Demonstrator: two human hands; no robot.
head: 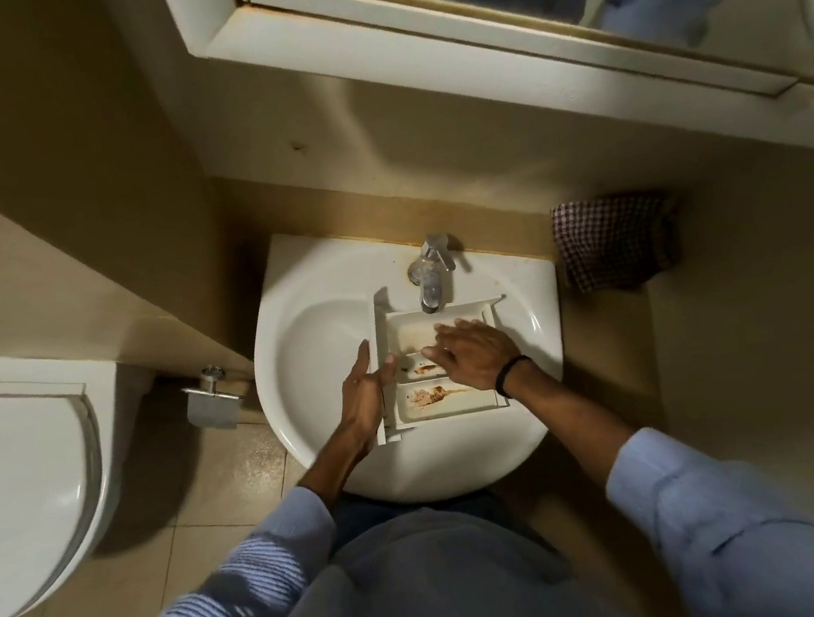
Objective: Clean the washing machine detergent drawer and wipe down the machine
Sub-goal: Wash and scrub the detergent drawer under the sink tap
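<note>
While over drawer [459, 405], R hand [473, 355] flat.

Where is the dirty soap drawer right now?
In the head view the soap drawer lies in the white sink, right of centre, just under the tap; the left hand holds its left edge and the right hand rests inside it.
</note>
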